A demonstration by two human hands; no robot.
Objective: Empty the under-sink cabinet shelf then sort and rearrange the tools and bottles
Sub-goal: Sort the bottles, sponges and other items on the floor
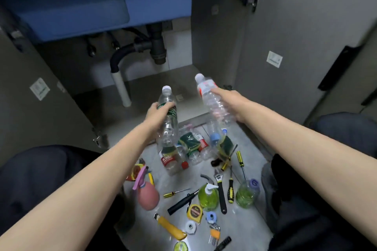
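My left hand (157, 113) grips a clear plastic bottle with a green label (168, 120) and white cap, held upright over the cabinet's front edge. A clear bottle with a red-orange label (212, 98) leans left in the grip of my right hand (232, 104). Both bottles hang just in front of the bare cabinet shelf (146, 91). Below them on the floor lies a heap of empty bottles (189, 149). Nearer me lie tools: screwdrivers (240, 161), an adjustable wrench (220, 191), a hammer (183, 199), a yellow tape measure (195, 213) and a yellow utility knife (169, 226).
Drain pipes (157, 45) and a white pipe (122, 89) stand at the back of the cabinet under the blue sink. Both doors stand open at the sides. A pink spray bottle (146, 195), a green soap dispenser (208, 197) and a green jar (246, 195) lie on the floor between my knees.
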